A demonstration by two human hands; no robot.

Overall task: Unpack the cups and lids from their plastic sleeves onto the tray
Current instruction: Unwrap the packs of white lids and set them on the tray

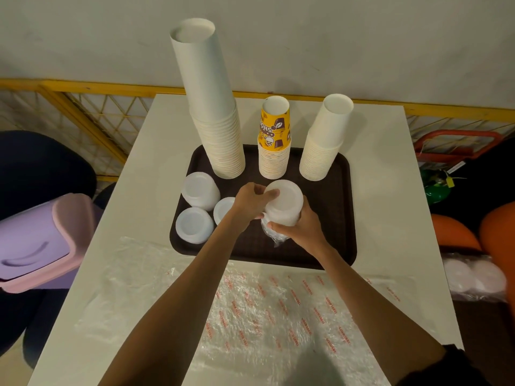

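Note:
A dark brown tray (334, 218) lies on the white table. On its far side stand a tall stack of white cups (214, 118), a yellow printed cup stack (274, 143) and a shorter white cup stack (324, 146). Three piles of white lids (199, 190) sit at the tray's left. Above the tray's middle, my left hand (250, 203) grips the top of a stack of white lids (285, 203). My right hand (302, 228) holds its lower part, where a clear plastic sleeve (274, 235) is bunched down around it.
Empty plastic sleeves with red print (264, 316) lie flat on the near half of the table (390, 190). A purple bin with a pink lid (39, 243) stands at the left. More sleeved lids (473, 277) lie off the table's right edge, by orange seats.

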